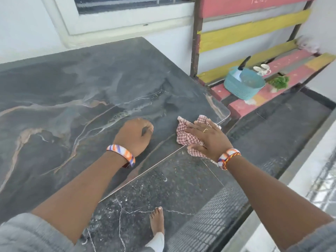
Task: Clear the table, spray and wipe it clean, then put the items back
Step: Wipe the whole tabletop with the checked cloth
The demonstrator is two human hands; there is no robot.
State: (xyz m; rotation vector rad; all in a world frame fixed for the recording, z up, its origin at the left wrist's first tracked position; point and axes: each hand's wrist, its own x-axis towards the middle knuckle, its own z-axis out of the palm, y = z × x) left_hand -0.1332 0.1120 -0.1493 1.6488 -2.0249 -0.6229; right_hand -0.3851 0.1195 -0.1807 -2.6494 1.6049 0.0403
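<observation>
My right hand (205,137) presses the checked cloth (184,136) flat at the corner of the marbled table (72,88), my left hand (133,134) rests clenched nearby, and the red slat (236,6) bears illegible scrawl.

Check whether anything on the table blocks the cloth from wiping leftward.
Only your left hand, resting on the table just left of the cloth. The right hand presses the cloth flat. Nothing else visible lies in its path.
</observation>
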